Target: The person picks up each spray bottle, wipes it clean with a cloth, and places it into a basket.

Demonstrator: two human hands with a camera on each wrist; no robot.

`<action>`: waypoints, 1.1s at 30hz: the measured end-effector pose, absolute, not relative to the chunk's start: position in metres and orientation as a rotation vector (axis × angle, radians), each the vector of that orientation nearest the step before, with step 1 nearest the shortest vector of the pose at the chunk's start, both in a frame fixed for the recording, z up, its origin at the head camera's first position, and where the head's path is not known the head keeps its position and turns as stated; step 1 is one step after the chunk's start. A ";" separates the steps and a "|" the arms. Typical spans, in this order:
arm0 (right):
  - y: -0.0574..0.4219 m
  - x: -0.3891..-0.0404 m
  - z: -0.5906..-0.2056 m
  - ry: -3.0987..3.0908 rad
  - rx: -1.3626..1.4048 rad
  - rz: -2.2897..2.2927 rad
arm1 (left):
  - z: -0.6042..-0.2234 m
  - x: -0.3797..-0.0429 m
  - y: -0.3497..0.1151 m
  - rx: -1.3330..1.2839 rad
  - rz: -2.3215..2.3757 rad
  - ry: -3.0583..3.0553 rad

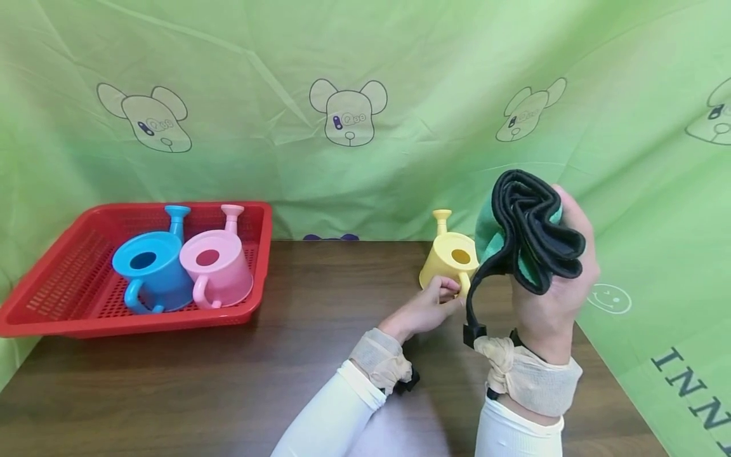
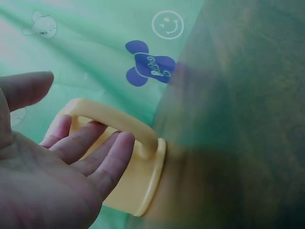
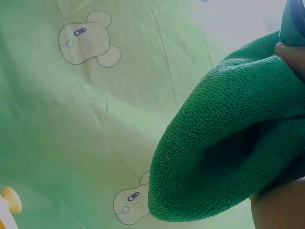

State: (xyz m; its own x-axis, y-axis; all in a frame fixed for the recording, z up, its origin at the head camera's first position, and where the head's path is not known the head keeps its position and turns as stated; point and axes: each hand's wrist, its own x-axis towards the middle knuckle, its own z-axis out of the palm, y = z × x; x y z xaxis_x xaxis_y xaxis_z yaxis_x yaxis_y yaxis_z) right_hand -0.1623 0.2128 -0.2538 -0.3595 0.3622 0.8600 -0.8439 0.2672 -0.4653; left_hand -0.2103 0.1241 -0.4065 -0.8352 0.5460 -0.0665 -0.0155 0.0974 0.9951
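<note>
A yellow toy watering can [image 1: 441, 261] stands on the table's right side, its handle towards me. At that handle is my left hand [image 1: 424, 312]. In the left wrist view, its fingers [image 2: 114, 164] reach to the handle loop, with some tips tucked under it, while the thumb is held apart from it. My right hand [image 1: 571, 254] is raised to the right of the can, gripping a folded cloth. That cloth [image 1: 528, 235] has black edging in tight folds and, in the right wrist view, a green fluffy side [image 3: 214, 119]; most of the gripping fingers are hidden.
On the left sits a red perforated basket [image 1: 259, 273]. Inside it stand a blue watering can [image 1: 160, 273] and a pink one [image 1: 228, 273], side by side. The brown wooden table [image 1: 320, 317] ends at a green printed curtain [image 1: 257, 114] behind and to the right.
</note>
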 end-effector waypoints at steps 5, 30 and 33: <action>0.214 -0.162 -0.253 -1.408 0.501 1.377 | -0.412 -0.210 0.126 0.535 1.774 1.926; 0.214 -0.165 -0.254 -1.435 0.492 1.327 | -0.414 -0.218 0.123 0.502 1.906 2.155; 0.214 -0.165 -0.254 -1.451 0.497 1.322 | -0.412 -0.221 0.120 0.431 1.980 2.155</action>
State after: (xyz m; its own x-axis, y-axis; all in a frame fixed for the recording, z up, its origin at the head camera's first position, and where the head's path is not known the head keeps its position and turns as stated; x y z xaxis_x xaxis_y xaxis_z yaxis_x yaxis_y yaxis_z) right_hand -0.1647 0.2139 -0.2545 -0.3519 0.3338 0.8745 -0.8400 0.2996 -0.4524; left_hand -0.2209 0.1196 -0.4120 -0.9413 0.3321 0.0606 0.0884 0.0693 0.9937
